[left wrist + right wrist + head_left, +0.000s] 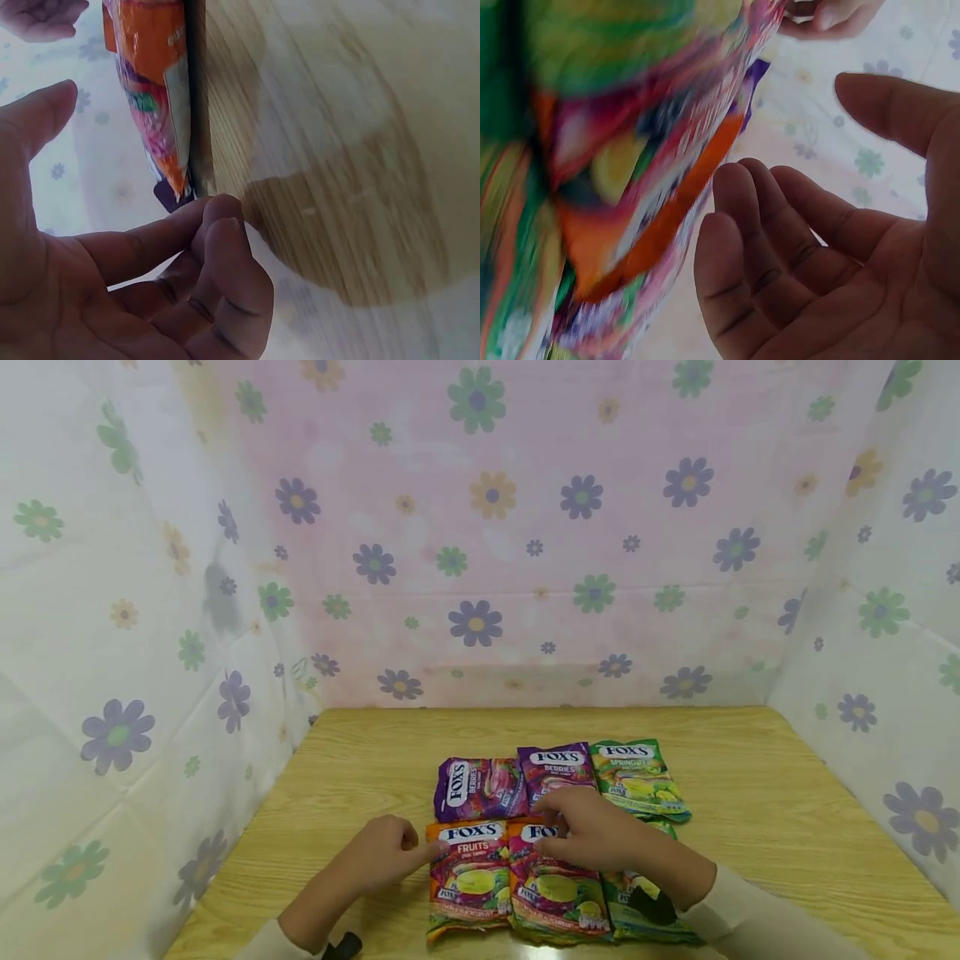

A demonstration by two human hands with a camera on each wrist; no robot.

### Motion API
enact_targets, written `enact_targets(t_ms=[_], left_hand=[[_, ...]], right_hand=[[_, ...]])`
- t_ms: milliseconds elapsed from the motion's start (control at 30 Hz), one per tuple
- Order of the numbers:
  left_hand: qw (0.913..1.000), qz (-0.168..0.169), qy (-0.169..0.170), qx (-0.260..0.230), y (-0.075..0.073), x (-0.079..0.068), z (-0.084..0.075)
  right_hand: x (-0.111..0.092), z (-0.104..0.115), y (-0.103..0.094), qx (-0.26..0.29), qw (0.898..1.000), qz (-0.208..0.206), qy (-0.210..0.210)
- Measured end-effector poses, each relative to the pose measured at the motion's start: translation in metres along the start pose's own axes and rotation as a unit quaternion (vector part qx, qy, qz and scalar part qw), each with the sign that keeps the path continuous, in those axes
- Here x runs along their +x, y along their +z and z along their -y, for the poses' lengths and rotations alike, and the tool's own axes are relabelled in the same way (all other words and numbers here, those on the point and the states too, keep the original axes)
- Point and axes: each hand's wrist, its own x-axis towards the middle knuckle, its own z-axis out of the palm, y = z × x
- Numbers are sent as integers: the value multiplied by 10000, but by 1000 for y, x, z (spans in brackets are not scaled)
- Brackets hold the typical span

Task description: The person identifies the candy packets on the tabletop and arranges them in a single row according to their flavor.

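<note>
Two orange-topped bags of FOX'S fruits candy lie side by side in the front row in the head view, a left one (472,889) and a middle one (555,897). My left hand (382,860) is at the left bag's upper left edge, thumb pointing over it. In the left wrist view its fingers bend loosely and hold nothing. Over the top of the middle bag hovers my right hand (596,831), covering part of its logo. The right wrist view shows the thumb apart from relaxed fingers (735,262), with nothing between them.
Behind lie a sideways purple berries bag (498,789), an upright berries bag (555,762) and a green spring tea bag (637,781). Another green bag (626,914) sits front right, partly under my right wrist. Flowered cloth (525,568) surrounds the wooden table (360,743).
</note>
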Motion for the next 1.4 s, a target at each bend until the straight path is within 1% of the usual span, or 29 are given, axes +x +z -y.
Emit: enact_targets(t_ms=[133,300,400,467,600,700,867,1133,1400], left_hand=[[9996,113,-46,-253,5,1,-4],[9987,196,-67,-470,9,3,-6],[9975,240,-56,-663,9,3,-6],[9955,294,-123,-893,9,3,-6],[9863,426,-389,-1548,10,3,-6],[9751,466,-580,-2088,12,3,-6],[9582,532,-667,-2730,15,0,-8],[9434,653,-470,-3219,13,-3,-9],[9315,861,-370,-3515,2,-1,-4]], right_hand=[[7,7,8,357,9993,90,46],[14,15,19,892,9957,207,134],[16,17,25,1061,9941,206,127],[17,17,28,1084,9938,189,143],[18,16,31,1039,9943,156,204],[19,16,31,1029,9943,151,244],[20,16,32,1079,9938,164,234],[22,14,34,1120,9930,191,323],[23,16,33,1170,9915,291,495]])
